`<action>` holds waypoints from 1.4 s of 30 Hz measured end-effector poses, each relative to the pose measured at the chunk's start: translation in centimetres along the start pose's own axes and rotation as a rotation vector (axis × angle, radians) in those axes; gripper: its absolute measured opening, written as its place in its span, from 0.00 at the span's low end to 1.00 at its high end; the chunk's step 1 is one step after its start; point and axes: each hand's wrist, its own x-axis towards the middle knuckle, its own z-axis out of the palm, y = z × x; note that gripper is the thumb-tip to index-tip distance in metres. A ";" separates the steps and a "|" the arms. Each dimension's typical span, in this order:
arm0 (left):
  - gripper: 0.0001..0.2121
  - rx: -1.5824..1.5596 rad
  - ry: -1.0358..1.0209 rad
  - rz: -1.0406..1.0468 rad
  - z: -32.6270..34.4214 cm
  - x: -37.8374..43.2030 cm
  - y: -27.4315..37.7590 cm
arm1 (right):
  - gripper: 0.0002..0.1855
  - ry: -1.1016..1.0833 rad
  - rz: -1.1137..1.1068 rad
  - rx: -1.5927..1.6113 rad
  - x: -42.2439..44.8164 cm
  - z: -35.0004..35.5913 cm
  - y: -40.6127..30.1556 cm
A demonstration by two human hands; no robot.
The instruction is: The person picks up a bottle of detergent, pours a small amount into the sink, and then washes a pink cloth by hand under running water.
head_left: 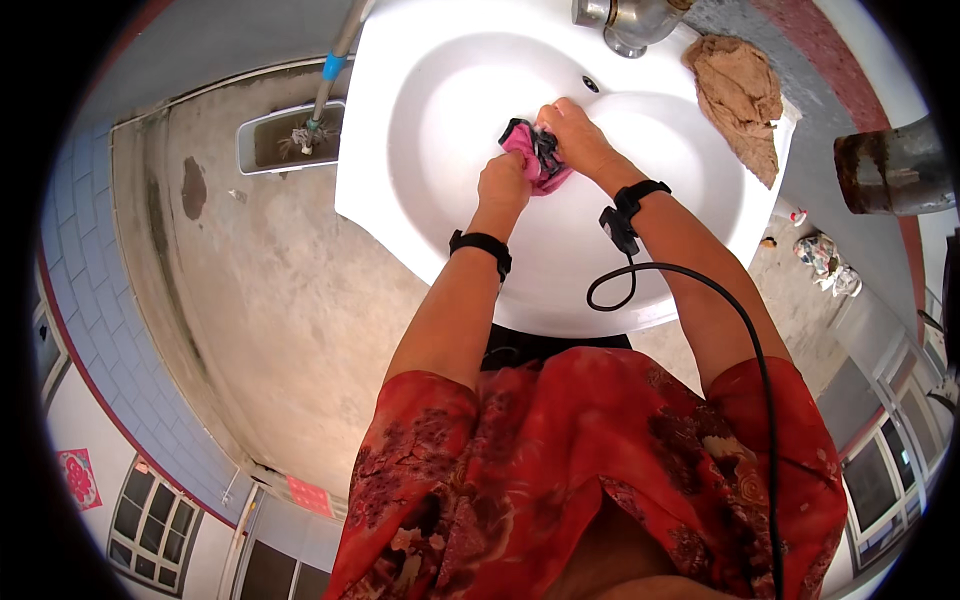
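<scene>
A bunched pink and dark grey cloth (541,161) is held between my two hands over the white washbasin (450,97). My left hand (504,180) grips the pink side in a closed fist. Close by on the right, my right hand (574,131) has its fingers curled around the darker part. Some whitish suds or a pale patch shows between the fingers, too small to tell which. The cloth's underside and the fingertips are hidden.
A metal faucet (634,26) stands at the basin's back edge. A brown towel (739,94) drapes over its right rim. On the left, a mop pole (334,71) leans into a tub of murky water (262,142). A rusty metal pipe (892,169) juts from the right. A black cable (720,281) hangs from my right wrist strap.
</scene>
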 end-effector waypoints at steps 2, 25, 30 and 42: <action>0.11 0.053 0.012 0.014 0.3 0.1 0.0 | 0.19 0.038 0.099 0.027 0.5 0.6 -0.3; 0.14 -0.004 -0.028 0.066 0.0 0.1 0.3 | 0.21 -0.052 -0.178 -0.052 -5.3 0.2 -2.7; 0.10 -0.111 -0.068 -0.004 0.8 0.6 0.0 | 0.21 -0.171 0.039 -0.099 -1.2 -0.4 -2.0; 0.10 -0.459 -0.185 -0.125 -3.7 -0.7 1.0 | 0.25 0.044 0.585 0.690 -2.5 -0.9 2.4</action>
